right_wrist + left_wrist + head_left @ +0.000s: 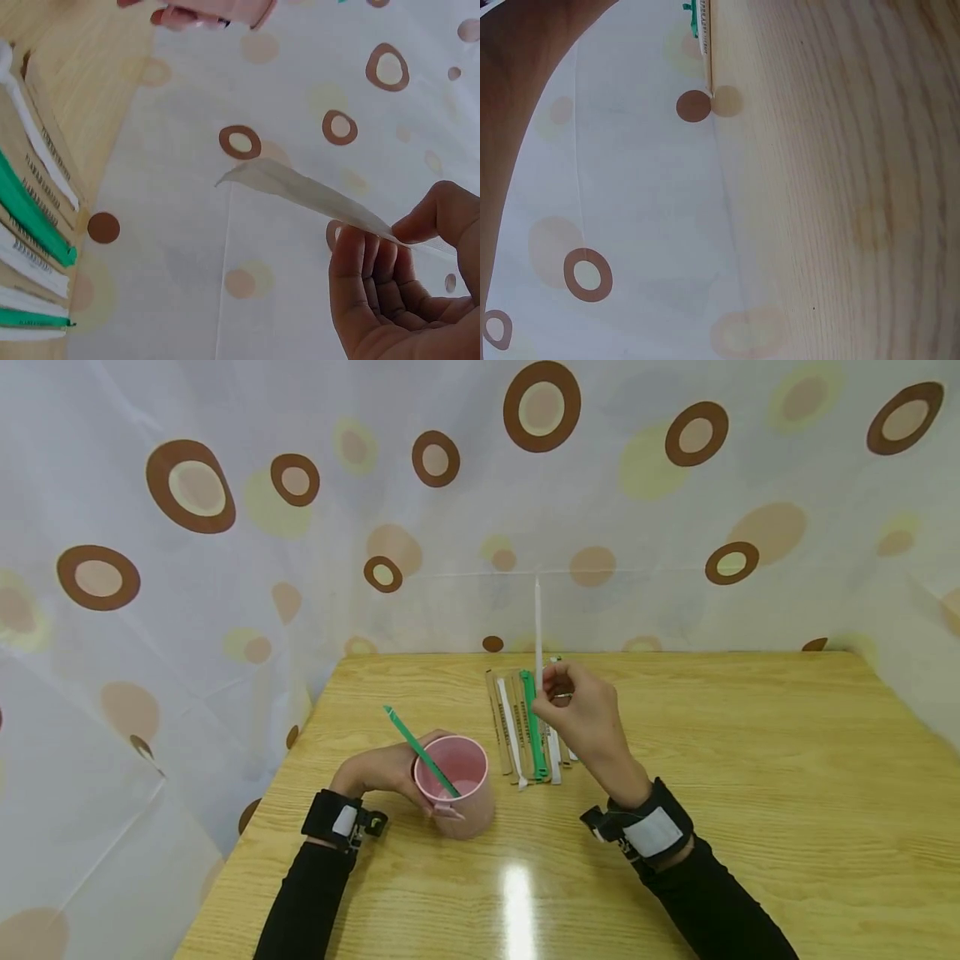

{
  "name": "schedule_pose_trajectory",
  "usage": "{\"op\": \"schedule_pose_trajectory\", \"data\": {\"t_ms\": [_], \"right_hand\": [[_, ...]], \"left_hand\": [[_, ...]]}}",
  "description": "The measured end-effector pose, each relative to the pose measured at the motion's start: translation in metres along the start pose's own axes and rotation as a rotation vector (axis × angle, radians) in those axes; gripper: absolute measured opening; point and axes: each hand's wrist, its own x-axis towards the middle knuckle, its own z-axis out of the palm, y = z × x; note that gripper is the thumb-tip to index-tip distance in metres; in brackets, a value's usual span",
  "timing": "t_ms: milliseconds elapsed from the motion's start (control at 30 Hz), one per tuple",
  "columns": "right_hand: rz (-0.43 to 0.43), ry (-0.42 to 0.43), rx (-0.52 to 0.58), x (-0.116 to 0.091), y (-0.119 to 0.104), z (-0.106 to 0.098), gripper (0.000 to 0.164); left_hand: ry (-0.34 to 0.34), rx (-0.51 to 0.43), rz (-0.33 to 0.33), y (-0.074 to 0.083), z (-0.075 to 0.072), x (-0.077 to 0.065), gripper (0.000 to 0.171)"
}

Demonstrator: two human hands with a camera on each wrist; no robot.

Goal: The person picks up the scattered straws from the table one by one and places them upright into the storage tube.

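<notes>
My left hand [381,770] holds a pink cup [474,814] from its left side, thumb at the front near the handle. One green wrapped straw [411,739] stands in the cup, leaning to the left past the rim. Between thumb and fingers, my right hand [592,714] pinches a white paper-wrapped straw [537,627] by its lower part, so it points upward above the table. In the right wrist view this wrapper [300,187] looks thin and pale with a twisted tip. Below and left of that hand lies a row of wrapped straws [507,722], in brown, white and green.
The wooden table [750,777] reaches back to a white patterned curtain [480,527], which also hangs along the left side. Straw tips [706,45] show at the top of the left wrist view. Each wrist wears a black strap [652,827].
</notes>
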Motion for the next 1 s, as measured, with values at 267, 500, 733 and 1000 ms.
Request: {"op": "schedule_pose_trajectory", "data": {"t_ms": [267,500,733,1000], "right_hand": [[-0.196,-0.106,0.142,-0.014,-0.033,0.03,0.022],[-0.257,-0.203,0.159,-0.023,-0.043,0.061,0.021],[-0.181,-0.286,0.085,-0.03,-0.033,0.077,0.019],[-0.184,-0.29,0.012,-0.028,-0.027,0.082,0.019]], "left_hand": [[0.011,0.006,0.005,0.003,-0.003,-0.002,0.103],[0.004,-0.036,-0.048,0.003,-0.001,-0.003,0.101],[0.001,-0.029,-0.101,0.001,0.002,-0.005,0.109],[0.004,-0.017,-0.093,0.003,0.0,-0.004,0.108]]}}
